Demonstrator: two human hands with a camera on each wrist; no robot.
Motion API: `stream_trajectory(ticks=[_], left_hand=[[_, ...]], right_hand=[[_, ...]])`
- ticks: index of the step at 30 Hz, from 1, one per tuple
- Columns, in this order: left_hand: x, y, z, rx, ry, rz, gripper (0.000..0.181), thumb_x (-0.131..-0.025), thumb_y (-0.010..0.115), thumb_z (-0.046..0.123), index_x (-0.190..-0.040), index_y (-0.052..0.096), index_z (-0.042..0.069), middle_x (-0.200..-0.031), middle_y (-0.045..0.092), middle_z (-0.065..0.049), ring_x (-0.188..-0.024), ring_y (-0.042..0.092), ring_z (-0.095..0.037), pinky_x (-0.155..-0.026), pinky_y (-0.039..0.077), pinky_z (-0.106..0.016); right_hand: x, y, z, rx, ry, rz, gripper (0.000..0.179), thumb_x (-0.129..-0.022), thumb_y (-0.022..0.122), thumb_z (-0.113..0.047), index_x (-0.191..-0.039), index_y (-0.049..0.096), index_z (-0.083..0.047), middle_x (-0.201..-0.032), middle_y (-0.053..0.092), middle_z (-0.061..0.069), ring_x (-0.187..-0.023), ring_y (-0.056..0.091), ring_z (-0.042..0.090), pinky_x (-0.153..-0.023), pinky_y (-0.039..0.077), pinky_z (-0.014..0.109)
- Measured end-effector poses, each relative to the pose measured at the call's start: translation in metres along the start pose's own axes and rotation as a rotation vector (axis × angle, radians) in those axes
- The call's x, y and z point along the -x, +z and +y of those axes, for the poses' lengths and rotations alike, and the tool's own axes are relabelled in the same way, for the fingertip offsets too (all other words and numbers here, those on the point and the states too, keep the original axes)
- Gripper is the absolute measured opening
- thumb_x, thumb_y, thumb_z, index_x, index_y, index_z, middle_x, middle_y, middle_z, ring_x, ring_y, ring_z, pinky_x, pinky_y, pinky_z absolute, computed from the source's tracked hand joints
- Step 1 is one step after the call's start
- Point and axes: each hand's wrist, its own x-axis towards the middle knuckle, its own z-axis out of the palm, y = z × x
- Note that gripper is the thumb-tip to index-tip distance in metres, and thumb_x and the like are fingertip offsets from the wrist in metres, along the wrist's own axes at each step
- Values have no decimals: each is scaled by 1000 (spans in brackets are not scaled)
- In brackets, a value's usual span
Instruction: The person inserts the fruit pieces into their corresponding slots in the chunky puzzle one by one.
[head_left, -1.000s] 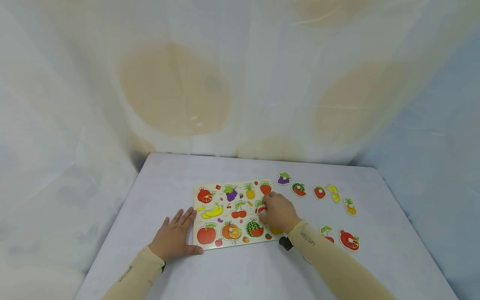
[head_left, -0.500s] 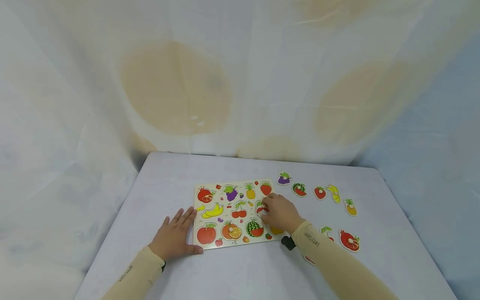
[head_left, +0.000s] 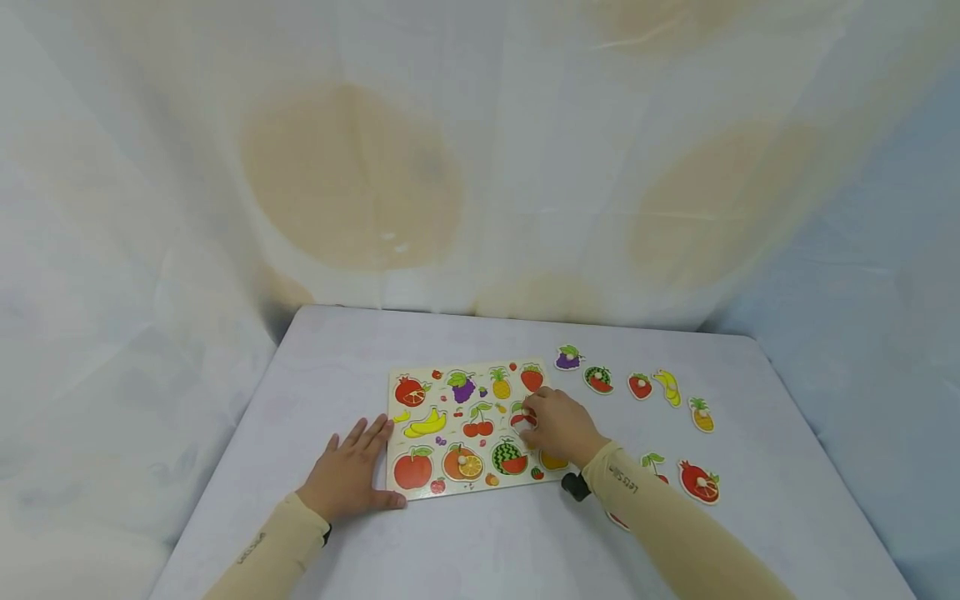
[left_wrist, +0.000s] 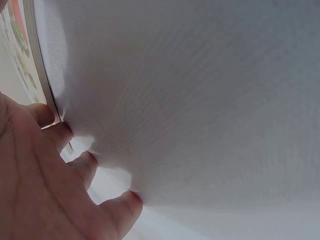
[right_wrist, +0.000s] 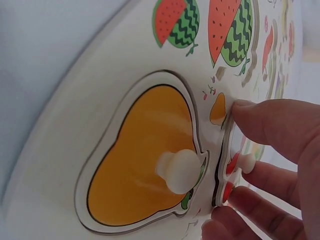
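A wooden fruit puzzle board point(right_wrist: 60, 150) lies on the table between both hands. At its left edge my left hand point(head_left: 347, 471) rests on the table with straight, spread fingers, the fingertips by the board's side. My right hand point(head_left: 564, 427) is over the right column. In the right wrist view, its thumb and curled fingers pinch a red fruit puzzle piece point(right_wrist: 231, 167) with a white knob, whose edge stands slightly off the board. Next to it a yellow-orange pear piece point(right_wrist: 145, 145) sits in its slot. The head view shows an orange piece point(head_left: 462, 461) in the bottom row.
Loose knobbed pieces lie right of the board: grapes point(head_left: 569, 357), watermelon point(head_left: 597, 380), strawberry point(head_left: 640, 385), bananas point(head_left: 667, 387), pineapple point(head_left: 701, 413), cherries point(head_left: 654, 467) and pomegranate point(head_left: 699, 481). Another red piece point(head_left: 617, 520) is partly hidden under the right forearm.
My right wrist and forearm have shifted slightly to the right, showing more of the red piece beneath the forearm. The left hand and the board have stayed put.
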Motion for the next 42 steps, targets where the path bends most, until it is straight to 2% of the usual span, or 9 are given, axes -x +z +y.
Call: stream_trajectory(ticks=[22,29,35,42], left_hand=[[-2,4,-2,-16,-4,-1,122,-66,75,75,-157,29,9,-163,26,-9,-147,21,-39,-110,20,-70],[-1,2,-2,-20,4,-1,122,-66,75,75,-158,28,9,-163,25,-10,-147,20,-39,-110,20,-69],[-2,1,-1,-11,-3,1,122,-66,76,74,-158,28,9,-163,25,-9,-147,20,-39,-110,20,-69],[-2,2,0,-1,-11,-8,121,-66,78,73,-157,30,9,-163,26,-9,-147,20,-40,-110,20,-70]], right_hand=[[2,-2,-2,-35,4,-3,48,-83,83,-33,-124,70,-12,-116,63,3,-100,59,20,-94,53,41],[-1,-5,4,-57,35,-31,46,-82,84,-35,-122,71,-17,-118,62,2,-98,59,19,-92,54,41],[-1,-13,12,-78,70,-15,43,-83,82,-29,-122,70,-16,-124,62,4,-99,60,21,-91,53,41],[4,-17,29,-66,94,-10,40,-83,82,-31,-119,71,-16,-121,63,4,-100,61,24,-91,53,46]])
